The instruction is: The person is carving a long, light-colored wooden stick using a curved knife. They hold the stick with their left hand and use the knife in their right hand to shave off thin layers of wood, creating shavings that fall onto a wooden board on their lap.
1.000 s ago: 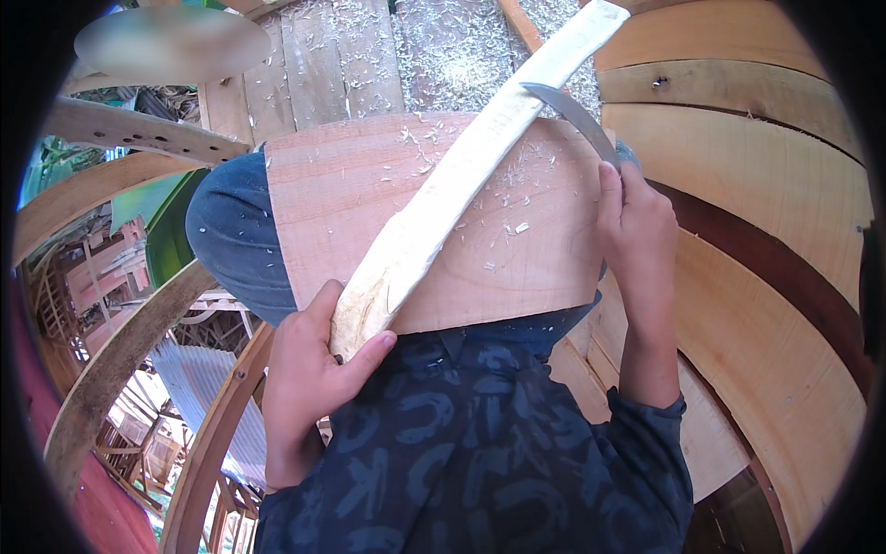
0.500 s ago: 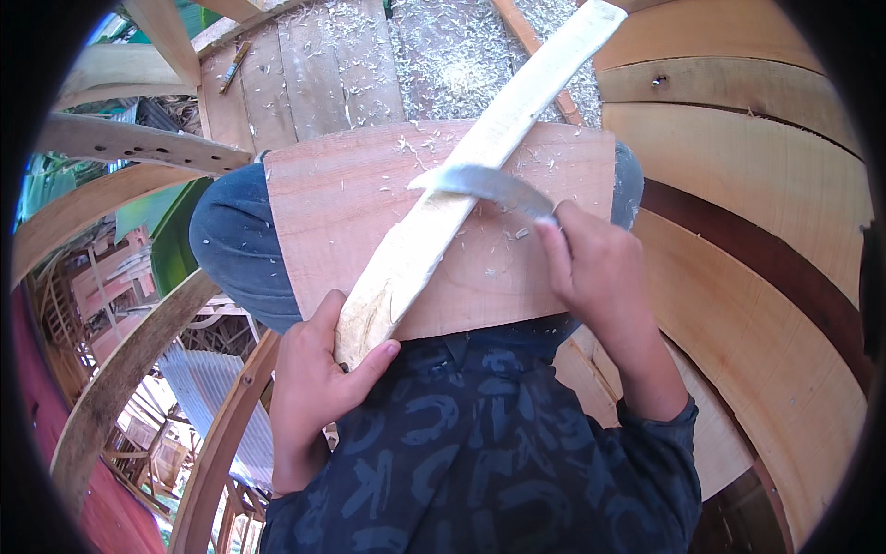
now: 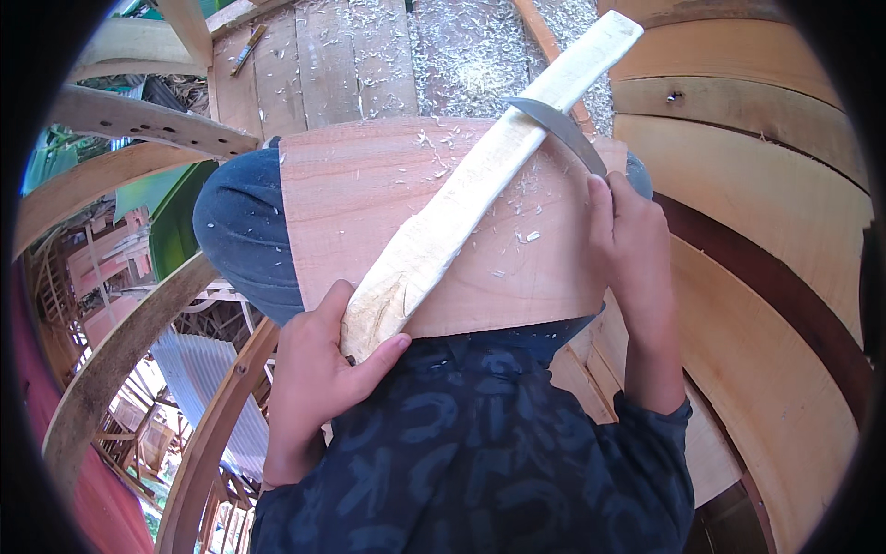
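A long pale piece of wood (image 3: 475, 180) slants from my left hand up to the far right. Its near end is broad and rough, with a darker patch. My left hand (image 3: 334, 355) is wrapped round that near end, thumb on the right side. With my right hand (image 3: 629, 217) I grip a curved knife (image 3: 565, 132); my fist hides its handle. The blade lies across the upper part of the wood, its tip past the left edge. Under the wood, a flat reddish board (image 3: 369, 208) rests across my lap, with small shavings on it.
Shavings (image 3: 475, 78) cover much of the plank floor (image 3: 323, 69) ahead. A small slim yellow-and-dark object (image 3: 247, 49) lies there at the far left. Curved plank walls (image 3: 738, 157) rise on my right. Bare wooden ribs (image 3: 129, 346) stand at my left, with corrugated sheet (image 3: 208, 392) beyond.
My right hand has moved the knife away from me along the wood, from its middle to its upper part. My left hand keeps its hold on the near end.
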Available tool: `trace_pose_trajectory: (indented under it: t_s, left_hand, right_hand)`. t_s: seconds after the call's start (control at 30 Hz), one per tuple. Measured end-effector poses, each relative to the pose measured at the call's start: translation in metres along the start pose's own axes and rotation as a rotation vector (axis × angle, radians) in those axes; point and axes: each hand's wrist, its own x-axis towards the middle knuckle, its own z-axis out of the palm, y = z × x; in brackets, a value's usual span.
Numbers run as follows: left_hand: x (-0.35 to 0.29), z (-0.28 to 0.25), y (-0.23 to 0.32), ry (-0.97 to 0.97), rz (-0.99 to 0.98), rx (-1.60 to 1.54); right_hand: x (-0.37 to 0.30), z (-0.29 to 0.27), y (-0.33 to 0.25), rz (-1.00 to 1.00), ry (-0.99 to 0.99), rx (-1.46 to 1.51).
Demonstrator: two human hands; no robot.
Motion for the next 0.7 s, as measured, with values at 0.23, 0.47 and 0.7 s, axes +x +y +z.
trace_pose_trajectory:
  t_s: [0.23, 0.47, 0.7]
  left_hand:
    - [-0.002, 0.002, -0.003, 0.007, 0.015, 0.065]
    - [0.000, 0.002, -0.005, 0.019, 0.064, 0.021]
    - [0.001, 0.003, -0.004, 0.022, 0.050, 0.093]
  right_hand:
    - [-0.005, 0.002, 0.011, -0.049, 0.076, -0.108]
    - [-0.021, -0.005, -0.004, -0.318, -0.087, -0.064]
    - [-0.024, 0.002, -0.009, -0.290, -0.072, -0.047]
